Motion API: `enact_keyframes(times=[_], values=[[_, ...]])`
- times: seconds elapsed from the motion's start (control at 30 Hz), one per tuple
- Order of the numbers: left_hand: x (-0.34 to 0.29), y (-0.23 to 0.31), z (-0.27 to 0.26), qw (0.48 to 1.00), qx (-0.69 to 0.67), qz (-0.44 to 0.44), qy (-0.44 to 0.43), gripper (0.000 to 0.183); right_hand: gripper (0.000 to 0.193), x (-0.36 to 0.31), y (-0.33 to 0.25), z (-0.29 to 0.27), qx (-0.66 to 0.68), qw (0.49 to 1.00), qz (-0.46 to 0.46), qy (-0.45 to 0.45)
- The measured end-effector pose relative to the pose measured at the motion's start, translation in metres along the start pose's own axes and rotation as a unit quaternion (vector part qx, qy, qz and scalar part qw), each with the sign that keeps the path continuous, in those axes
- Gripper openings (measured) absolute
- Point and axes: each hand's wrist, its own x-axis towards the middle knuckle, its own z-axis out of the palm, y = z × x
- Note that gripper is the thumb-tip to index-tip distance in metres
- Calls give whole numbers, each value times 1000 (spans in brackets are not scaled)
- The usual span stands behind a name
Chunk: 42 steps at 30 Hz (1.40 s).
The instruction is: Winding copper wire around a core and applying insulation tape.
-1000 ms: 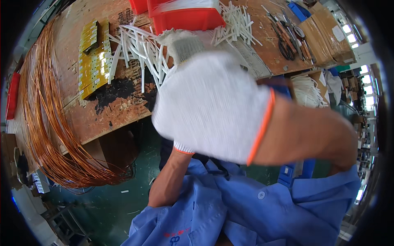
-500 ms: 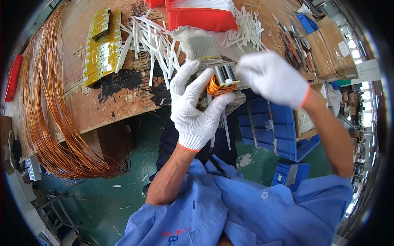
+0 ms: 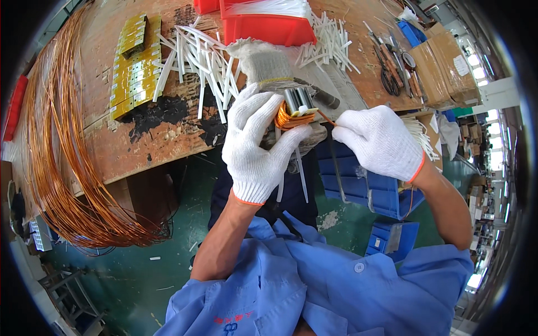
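Note:
My left hand [image 3: 252, 147], in a white knitted glove, grips a copper wire coil [image 3: 290, 119] between thumb and fingers. The coil is wound around a form with dark grey, metallic-looking bars [image 3: 298, 99] rising from it. White strips [image 3: 301, 173] hang below the coil. To its right, my gloved right hand [image 3: 382, 141] is closed in a pinch on a copper wire [image 3: 324, 117] that runs out from the coil. Behind the coil stands a cloth-wrapped support [image 3: 268, 66], partly hidden by the left hand.
A large bundle of copper wire [image 3: 61, 168] hangs over the bench's left edge. Yellow taped blocks [image 3: 134, 78], loose white strips [image 3: 204, 64] and a red bin [image 3: 269, 31] lie beyond my hands. Hand tools [image 3: 392, 64] and a cardboard box [image 3: 445, 67] are at right, above blue bins [image 3: 358, 182].
My right hand has moved down and to the right, away from the coil. The wire between it and the coil now shows stretched out. My left hand keeps its grip.

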Motion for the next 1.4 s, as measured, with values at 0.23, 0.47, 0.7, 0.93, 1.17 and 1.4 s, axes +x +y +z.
enact_keyframes(times=[0.23, 0.47, 0.7, 0.93, 1.17, 1.4], values=[[4, -4, -4, 1000, 13, 24, -8, 61, 9, -10, -11, 21, -63, 989, -123, 52], [4, -1, -3, 998, 31, 44, -32, 67, 17, -24, -99, 19, -169, 985, -29, 31], [-15, -36, 8, 999, -43, 12, 12, 74, 22, 68, -107, -11, -208, 959, -174, 78], [1, 7, 2, 995, -29, -94, 15, 69, 36, 149, -7, -42, 86, 981, -50, -168], [3, 3, -5, 998, -2, 12, -64, 79, 17, -21, -26, 21, -7, 996, -76, 54], [-19, -9, 12, 993, -100, -62, -32, 69, 17, 52, -134, -13, -205, 970, -126, 33]])
